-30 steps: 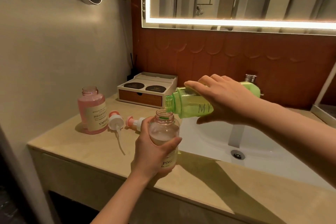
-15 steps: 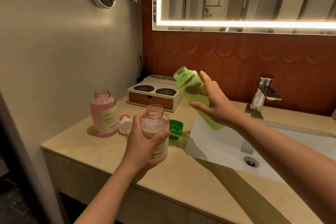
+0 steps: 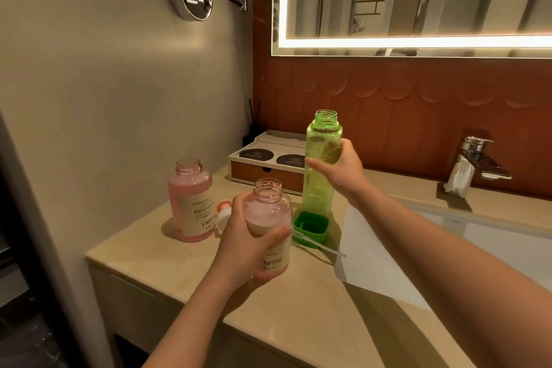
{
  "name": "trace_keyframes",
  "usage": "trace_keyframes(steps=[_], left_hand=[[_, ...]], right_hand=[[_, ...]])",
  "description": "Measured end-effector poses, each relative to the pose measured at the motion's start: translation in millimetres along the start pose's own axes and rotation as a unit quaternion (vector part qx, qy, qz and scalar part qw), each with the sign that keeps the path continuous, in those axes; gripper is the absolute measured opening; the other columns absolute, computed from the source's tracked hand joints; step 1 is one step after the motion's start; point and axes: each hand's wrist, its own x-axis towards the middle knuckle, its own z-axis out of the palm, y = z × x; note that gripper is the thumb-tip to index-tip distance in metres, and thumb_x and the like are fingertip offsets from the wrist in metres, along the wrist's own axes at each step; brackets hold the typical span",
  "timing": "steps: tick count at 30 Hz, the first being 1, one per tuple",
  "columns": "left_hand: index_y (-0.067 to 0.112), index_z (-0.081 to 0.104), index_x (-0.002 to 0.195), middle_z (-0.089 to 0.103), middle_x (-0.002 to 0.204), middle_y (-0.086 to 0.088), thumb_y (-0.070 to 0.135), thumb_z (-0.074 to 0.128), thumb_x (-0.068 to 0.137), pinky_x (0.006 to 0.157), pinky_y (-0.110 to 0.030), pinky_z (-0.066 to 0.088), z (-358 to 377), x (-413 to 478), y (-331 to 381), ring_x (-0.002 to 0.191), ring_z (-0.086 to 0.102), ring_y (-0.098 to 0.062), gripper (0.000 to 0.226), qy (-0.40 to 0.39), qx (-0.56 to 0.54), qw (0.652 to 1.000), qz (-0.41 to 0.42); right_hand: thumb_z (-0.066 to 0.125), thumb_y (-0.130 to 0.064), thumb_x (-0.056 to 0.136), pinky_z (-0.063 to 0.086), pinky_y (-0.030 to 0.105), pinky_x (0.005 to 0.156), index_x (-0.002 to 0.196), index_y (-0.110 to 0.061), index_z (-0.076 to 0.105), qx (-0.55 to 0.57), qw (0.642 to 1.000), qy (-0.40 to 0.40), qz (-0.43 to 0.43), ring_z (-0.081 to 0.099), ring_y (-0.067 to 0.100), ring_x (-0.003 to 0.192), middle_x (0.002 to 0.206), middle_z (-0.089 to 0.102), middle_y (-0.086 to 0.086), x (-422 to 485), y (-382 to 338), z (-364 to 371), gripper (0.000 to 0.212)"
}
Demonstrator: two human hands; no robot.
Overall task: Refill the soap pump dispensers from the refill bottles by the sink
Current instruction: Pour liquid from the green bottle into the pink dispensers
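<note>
Head view: the left grip [image 3: 242, 245] clasps an uncapped clear dispenser bottle [image 3: 268, 209] over the bench [image 3: 298, 323]; pale pinkish liquid sits in its lower part. At one o'clock the right grip [image 3: 343, 172] wraps the upright, open green refill bottle [image 3: 324, 137], seemingly near empty. Its green cap [image 3: 310, 224] lies at its foot. At ten o'clock stands an open pink bottle [image 3: 191, 200], nearly full.

Green bottle [image 3: 318, 188] now upright

drawer box [image 3: 257, 178] against tiled wall [image 3: 388, 104]; faucet [image 3: 466, 164] right; lit mirror [image 3: 418, 9] above.
</note>
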Motion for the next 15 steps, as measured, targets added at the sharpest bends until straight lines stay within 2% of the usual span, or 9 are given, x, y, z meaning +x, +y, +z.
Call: trace_keyframes(steps=[3,5,11,15], left_hand=[[0.041,0.025,0.118,0.039,0.118,0.015,0.026,0.075,0.073,0.084,-0.025,0.041,-1,5,-2,0.114,0.040,-0.008,0.069,0.000,-0.002,1.000,-0.003],[0.042,0.024,0.118,0.039,0.118,0.015,0.026,0.075,0.073,0.087,-0.028,0.041,-1,7,-3,0.116,0.041,-0.010,0.070,0.001,-0.002,1.000,-0.004],[0.038,0.021,0.130,0.038,0.138,0.005,0.026,0.076,0.072,0.095,-0.036,0.042,-2,13,-5,0.128,0.040,-0.020,0.081,-0.005,0.001,1.000,-0.027],[0.049,0.013,0.128,0.033,0.144,0.004,0.032,0.082,0.062,0.102,-0.047,0.041,-5,14,-8,0.131,0.037,-0.023,0.097,-0.006,0.008,1.000,-0.030]], right_hand=[[0.076,-0.025,0.074,0.042,0.015,0.066,0.127,-0.010,0.041,0.017,1.000,-0.020,0.011,0.052,0.012,0.100,0.120,0.053,0.002,0,-3,14,0.065],[0.074,-0.022,0.077,0.040,0.013,0.063,0.128,-0.009,0.040,0.025,0.999,-0.040,0.022,0.050,0.009,0.097,0.114,0.052,-0.001,-1,-3,23,0.063],[0.072,-0.023,0.080,0.044,0.026,0.084,0.132,-0.011,0.036,0.038,0.996,-0.065,0.046,0.048,0.011,0.104,0.125,0.052,0.003,-3,0,39,0.064],[0.076,-0.018,0.074,0.043,0.033,0.095,0.139,-0.013,0.023,0.046,0.993,-0.095,0.058,0.048,0.018,0.121,0.135,0.048,0.006,-5,3,36,0.084]])
